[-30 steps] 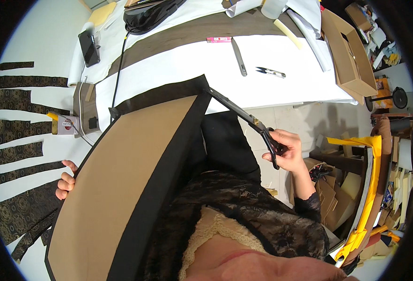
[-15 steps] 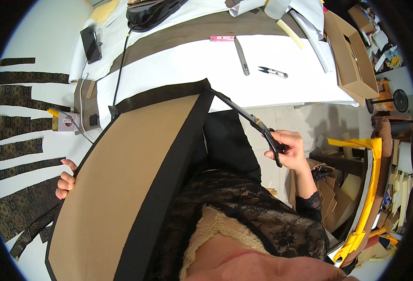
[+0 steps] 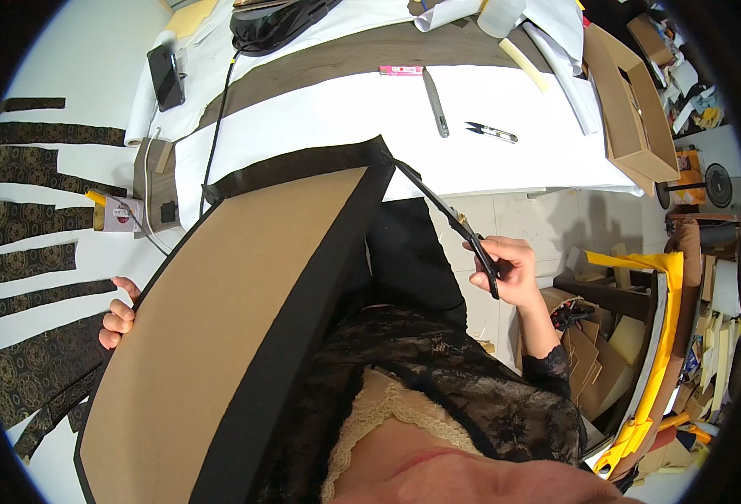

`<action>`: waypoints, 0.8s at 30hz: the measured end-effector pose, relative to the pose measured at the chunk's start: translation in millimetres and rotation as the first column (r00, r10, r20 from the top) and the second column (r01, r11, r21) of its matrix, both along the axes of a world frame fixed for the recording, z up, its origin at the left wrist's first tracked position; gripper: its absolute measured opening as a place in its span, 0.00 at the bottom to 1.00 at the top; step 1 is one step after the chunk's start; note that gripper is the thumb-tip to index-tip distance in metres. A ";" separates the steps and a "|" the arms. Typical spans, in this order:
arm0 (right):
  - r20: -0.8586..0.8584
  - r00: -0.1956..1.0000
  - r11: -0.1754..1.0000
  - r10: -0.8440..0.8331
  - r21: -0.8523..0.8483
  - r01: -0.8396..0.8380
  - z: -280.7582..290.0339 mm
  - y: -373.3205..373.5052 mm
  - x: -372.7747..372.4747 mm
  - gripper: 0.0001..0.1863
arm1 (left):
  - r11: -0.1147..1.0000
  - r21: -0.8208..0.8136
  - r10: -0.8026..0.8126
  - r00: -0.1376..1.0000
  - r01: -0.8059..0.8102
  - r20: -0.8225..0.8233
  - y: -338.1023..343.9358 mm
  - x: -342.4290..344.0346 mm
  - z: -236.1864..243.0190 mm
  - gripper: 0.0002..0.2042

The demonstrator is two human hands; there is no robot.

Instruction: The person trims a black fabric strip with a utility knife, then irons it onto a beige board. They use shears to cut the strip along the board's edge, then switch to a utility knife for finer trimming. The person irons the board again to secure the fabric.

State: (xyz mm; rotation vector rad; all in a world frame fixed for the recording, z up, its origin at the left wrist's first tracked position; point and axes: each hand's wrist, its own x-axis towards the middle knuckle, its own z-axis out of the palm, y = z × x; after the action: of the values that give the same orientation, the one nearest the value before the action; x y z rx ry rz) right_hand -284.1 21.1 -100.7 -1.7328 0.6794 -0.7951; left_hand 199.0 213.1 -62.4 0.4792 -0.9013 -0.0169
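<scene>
A large curved tan board [image 3: 219,294] with a black fabric border [image 3: 303,328] leans across me, its far edge over the table. My left hand [image 3: 120,315] grips the board's left edge, with fingers curled over the rim and the thumb hidden. In my right hand [image 3: 509,267] is a pair of black-handled scissors [image 3: 459,220], with fingers through the loops. The blade tips touch the black fabric at the board's far right corner. The blades look nearly together.
A white-covered table [image 3: 303,118] holds a grey craft knife [image 3: 435,105], thread snips [image 3: 491,133], a pink packet [image 3: 400,70] and a phone [image 3: 165,77]. Patterned dark fabric strips [image 3: 43,370] lie at left. A cardboard box [image 3: 631,109] stands at far right, with cardboard scraps [image 3: 585,353] below.
The scissors have turned to a more edge-on angle at the corner, and their blades look closer together. The board's far corner has shifted slightly right. My left hand keeps its hold.
</scene>
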 end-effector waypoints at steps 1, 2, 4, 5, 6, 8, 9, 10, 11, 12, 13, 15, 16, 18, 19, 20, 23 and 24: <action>0.048 0.999 0.998 0.019 0.055 -0.022 -1.3 -0.7 1.1 0.26 | 1.000 -0.003 -0.031 1.000 0.031 0.004 1.8 4.5 -2.4 0.11; 0.097 0.995 0.993 0.036 0.108 -0.046 -1.4 -0.8 1.9 0.27 | 0.998 -0.006 -0.062 0.998 0.062 0.008 5.3 13.1 -6.8 0.11; 0.159 0.986 0.964 0.056 0.250 -0.095 1.7 -0.5 3.4 0.29 | 0.997 0.004 -0.081 0.996 0.081 0.021 8.8 17.4 -9.4 0.11; 0.177 0.983 0.951 0.051 0.291 -0.102 2.3 0.2 4.5 0.29 | 0.997 0.017 -0.074 0.997 0.074 0.028 7.8 17.3 -8.8 0.11; 0.196 0.980 0.937 0.045 0.332 -0.109 2.3 0.4 5.5 0.29 | 0.997 0.031 -0.067 0.997 0.066 0.036 7.1 17.1 -8.1 0.11; 0.201 0.979 0.938 0.038 0.331 -0.105 3.3 1.4 6.3 0.30 | 0.997 0.033 -0.065 0.997 0.064 0.028 5.4 15.9 -8.3 0.11; 0.204 0.978 0.938 0.035 0.331 -0.102 3.6 1.7 6.3 0.30 | 0.997 0.034 -0.064 0.998 0.063 0.025 4.5 15.2 -8.4 0.11; 0.206 0.978 0.940 0.032 0.327 -0.099 3.5 2.0 5.8 0.30 | 0.998 0.023 -0.055 0.998 0.055 0.023 2.8 13.7 -8.9 0.11; 0.208 0.978 0.941 0.031 0.323 -0.099 2.7 1.8 5.7 0.30 | 0.999 0.015 -0.043 0.999 0.042 0.021 0.1 9.6 -7.6 0.11; 0.210 0.977 0.942 0.031 0.320 -0.098 2.1 1.6 5.5 0.30 | 1.000 0.006 -0.031 0.999 0.031 0.018 -1.0 7.5 -7.4 0.11; 0.220 0.975 0.941 0.021 0.326 -0.094 1.6 1.6 5.2 0.30 | 1.000 0.019 -0.018 1.000 0.018 0.021 0.2 8.2 -7.1 0.11; 0.240 0.971 0.938 0.000 0.337 -0.084 1.0 2.4 3.6 0.30 | 0.999 0.043 0.005 1.000 -0.006 0.025 3.0 10.1 -7.1 0.11; 0.228 0.974 0.937 0.003 0.339 -0.082 0.8 2.5 1.8 0.30 | 0.999 0.048 0.020 0.999 -0.021 0.028 3.5 10.0 -7.0 0.11; 0.205 0.979 0.936 0.008 0.343 -0.079 0.8 2.9 -3.6 0.30 | 0.997 0.056 0.048 0.998 -0.050 0.032 4.3 9.7 -6.9 0.11; 0.176 0.984 0.945 0.005 0.322 -0.062 0.5 2.8 -5.7 0.31 | 0.999 0.039 -0.003 0.997 0.000 0.082 3.2 11.5 -6.5 0.11; 0.146 0.989 0.953 0.002 0.299 -0.046 0.3 2.8 -7.5 0.32 | 0.998 0.024 -0.053 0.990 0.050 0.132 1.5 14.9 -6.1 0.11; 0.097 0.995 0.976 -0.009 0.220 -0.012 1.5 3.1 -7.6 0.33 | 0.991 0.027 -0.134 0.982 0.132 0.133 1.8 15.8 -5.5 0.10; 0.086 0.996 0.982 -0.013 0.191 -0.004 1.9 3.0 -6.7 0.33 | 0.988 0.035 -0.150 0.983 0.147 0.109 1.6 15.2 -5.2 0.10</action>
State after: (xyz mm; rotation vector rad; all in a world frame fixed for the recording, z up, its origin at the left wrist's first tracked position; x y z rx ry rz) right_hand -290.8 24.0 -98.8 -1.5147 0.6783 -0.7783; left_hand 214.2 214.7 -67.6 0.4404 -1.0460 -0.1403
